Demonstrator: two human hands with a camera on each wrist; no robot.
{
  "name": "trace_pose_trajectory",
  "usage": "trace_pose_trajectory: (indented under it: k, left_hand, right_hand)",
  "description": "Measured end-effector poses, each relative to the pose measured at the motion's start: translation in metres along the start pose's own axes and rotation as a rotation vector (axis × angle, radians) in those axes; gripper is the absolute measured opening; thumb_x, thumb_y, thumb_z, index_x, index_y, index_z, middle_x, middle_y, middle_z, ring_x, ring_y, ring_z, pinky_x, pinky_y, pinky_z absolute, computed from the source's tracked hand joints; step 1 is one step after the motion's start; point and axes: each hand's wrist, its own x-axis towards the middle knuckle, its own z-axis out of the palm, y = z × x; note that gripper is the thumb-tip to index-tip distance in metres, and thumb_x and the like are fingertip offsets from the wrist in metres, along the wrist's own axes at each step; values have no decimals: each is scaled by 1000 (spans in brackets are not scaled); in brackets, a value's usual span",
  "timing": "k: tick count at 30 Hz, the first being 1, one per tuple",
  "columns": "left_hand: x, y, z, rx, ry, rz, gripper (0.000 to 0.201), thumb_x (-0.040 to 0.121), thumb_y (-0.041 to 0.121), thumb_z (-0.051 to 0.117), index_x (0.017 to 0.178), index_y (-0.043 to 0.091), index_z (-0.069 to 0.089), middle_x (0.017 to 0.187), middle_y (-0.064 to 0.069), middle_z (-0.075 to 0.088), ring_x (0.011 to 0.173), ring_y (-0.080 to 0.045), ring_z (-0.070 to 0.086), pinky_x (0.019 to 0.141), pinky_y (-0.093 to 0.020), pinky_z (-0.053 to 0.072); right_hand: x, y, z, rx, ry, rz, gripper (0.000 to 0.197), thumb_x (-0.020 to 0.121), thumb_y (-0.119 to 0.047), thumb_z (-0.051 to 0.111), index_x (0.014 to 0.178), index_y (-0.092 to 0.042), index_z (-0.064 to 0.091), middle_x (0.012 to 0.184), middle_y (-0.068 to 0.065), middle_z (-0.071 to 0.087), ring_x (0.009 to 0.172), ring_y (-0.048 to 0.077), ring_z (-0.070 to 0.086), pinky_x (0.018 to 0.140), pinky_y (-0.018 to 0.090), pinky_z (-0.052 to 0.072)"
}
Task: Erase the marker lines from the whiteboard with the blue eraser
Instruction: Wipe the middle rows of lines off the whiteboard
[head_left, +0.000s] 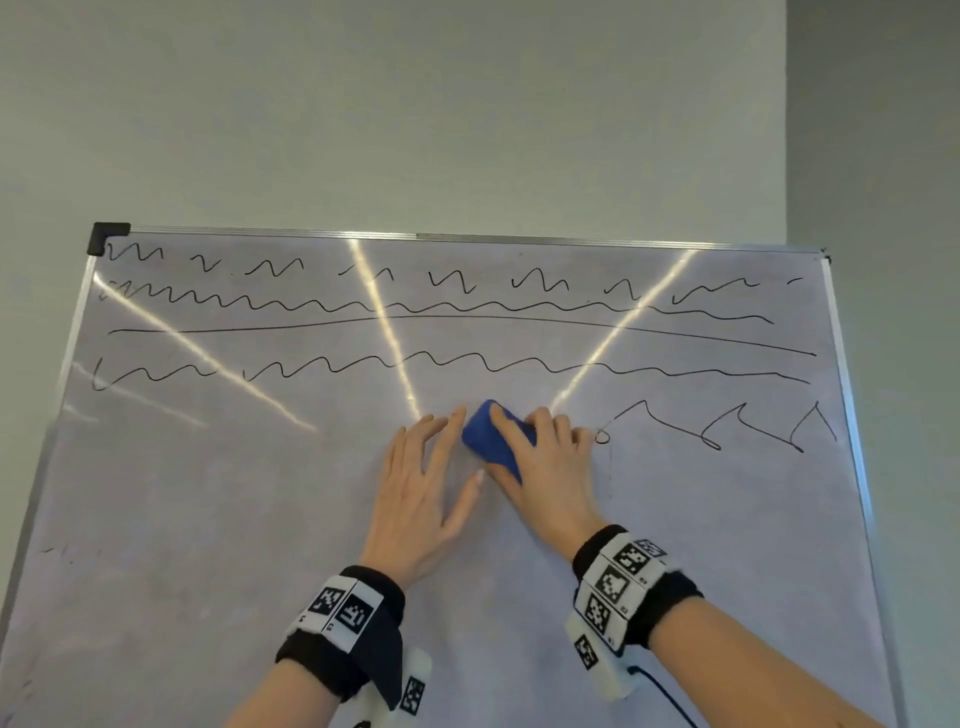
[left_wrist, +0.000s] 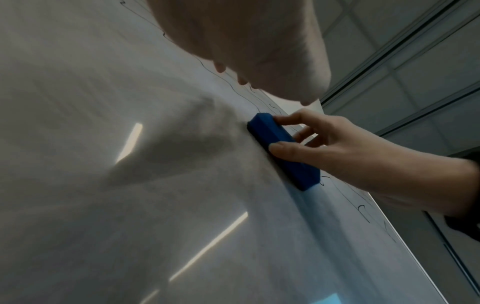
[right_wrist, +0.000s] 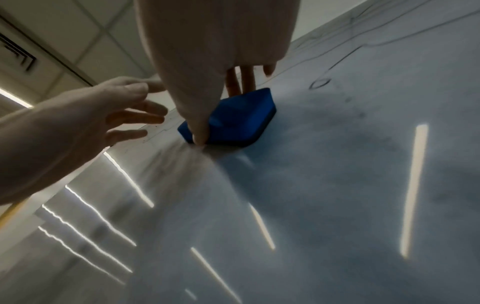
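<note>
In the centre of the head view, the right hand (head_left: 550, 467) holds the blue eraser (head_left: 493, 436) against the whiteboard (head_left: 208, 519); the thumb is on one long side and the fingers are curled over the other, so the hand is clamped on it. The eraser lies flat on the board surface, tilted with one end toward the upper left of the frame. Just to the left of it, the left hand (head_left: 421, 499) is spread with straight fingers apart and holds nothing; whether the fingers touch the board is not clear. Black marker lines (head_left: 467, 358) fill the upper part of the board in wavy rows, and some peaks are at the right of the eraser, near the right hand. The lower part of the board shows only grey smears. Bright light stripes (head_left: 384, 322) are reflected on the board.
</note>
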Motion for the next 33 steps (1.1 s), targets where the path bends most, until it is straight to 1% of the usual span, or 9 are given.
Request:
trace_pose_trajectory:
  k: [3,8,12,16,20,22,25,28,33]
  left_hand:
    - [11,5,8,-5,-2,6,60,94,42,43,147,17,31,130,-2,41,123,-21,41,103,-50,37]
    - [17,10,13,33,-18,39,59,94,42,41,146,15,33,128,-5,44,122,-23,42,102,-50,37]
    - [23,15,15,47,-16,39,59,94,43,40,146,15,34,128,-7,44,122,-24,42,103,-49,36]
    - [34,29,25,47,-20,48,59,94,43,42,146,15,35,127,-7,45,121,-24,44,102,-49,37]
    - [42,44,33,67,-34,62,59,94,44,41,146,15,35,127,-7,46,119,-23,43,101,-47,37]
    - [42,47,32,84,-36,69,59,94,44,41,146,15,34,127,-8,46,119,-24,43,102,-47,37]
    - [40,45,26,113,-26,65,59,95,44,39,146,15,35,128,-8,46,120,-24,43,104,-46,35]
    - [40,44,25,146,-2,45,58,95,45,40,144,15,37,126,-8,47,119,-24,43,102,-45,36]
    - [51,73,45,117,10,81,56,94,43,43,141,14,42,126,-9,48,117,-24,44,101,-44,37]
  right_hand:
    - [-5,31,-10,3,14,-39,64,74,-40,75,129,-25,46,95,7,53,79,26,51,72,38,28]
    - [-33,115,-32,-45,4,269,58,79,-40,70,130,-24,49,95,9,49,82,29,48,72,39,30]
    - [-27,98,-24,-53,48,449,58,78,-36,72,126,-10,51,89,15,48,77,31,47,70,41,33]
    - [-26,50,-9,-56,3,188,60,76,-39,71,126,-14,49,87,11,48,75,29,46,66,38,32]
    - [-34,75,-20,-23,-31,-3,61,77,-40,71,128,-19,46,88,7,47,76,27,47,67,37,30]
    - [-41,109,-28,-33,-28,60,62,75,-39,73,127,-19,47,88,8,47,76,27,48,69,36,28]
    - [-51,157,-40,-52,30,301,59,78,-38,71,126,-11,49,89,13,47,77,30,47,70,39,31]
    - [-48,157,-38,-46,38,458,59,81,-37,69,126,-5,49,90,18,48,78,32,47,70,40,32]
    - [-43,103,-21,-32,-27,174,61,76,-38,71,128,-16,47,89,11,48,78,30,47,69,40,33]
